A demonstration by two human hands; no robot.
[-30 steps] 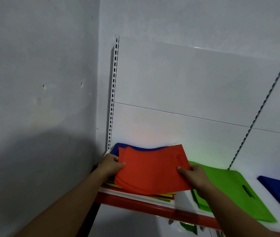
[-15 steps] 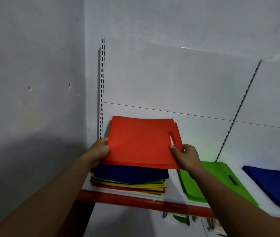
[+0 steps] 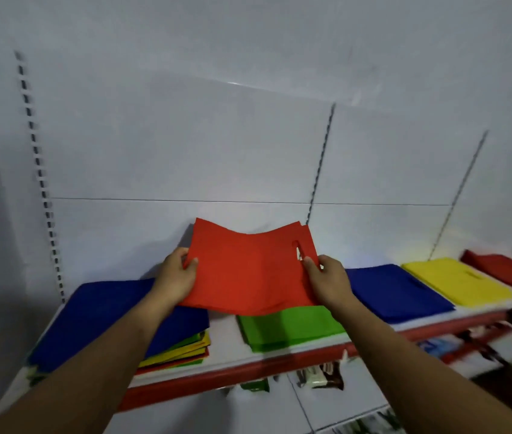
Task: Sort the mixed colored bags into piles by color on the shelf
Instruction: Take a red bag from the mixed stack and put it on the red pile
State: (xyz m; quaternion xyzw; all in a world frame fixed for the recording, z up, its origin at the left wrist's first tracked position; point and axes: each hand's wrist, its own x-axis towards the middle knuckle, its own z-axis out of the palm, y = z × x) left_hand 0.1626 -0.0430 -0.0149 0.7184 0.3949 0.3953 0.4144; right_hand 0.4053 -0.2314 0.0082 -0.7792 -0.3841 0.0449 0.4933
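Your left hand (image 3: 177, 278) pinches the left edge of the flat orange-red fabric bags (image 3: 248, 270), thumb on top. Your right hand (image 3: 326, 280) pinches their right edge by the handle slot. The bags are held above the white red-edged shelf (image 3: 248, 371). Below the right hand is the green fabric pile (image 3: 289, 330); below the left hand, the blue-topped mixed stack (image 3: 107, 317). Right of the right hand are the blue pile (image 3: 395, 292), yellow pile (image 3: 455, 281) and dark red pile (image 3: 505, 270).

Both arms out front, raised: left forearm (image 3: 101, 355) and right forearm (image 3: 405, 355) bare. The left hand (image 3: 177, 278) pinches the left edge of the red bags (image 3: 248, 270), thumb on top. The right hand (image 3: 331, 285) grips the right edge, thumb beside the handle slot.
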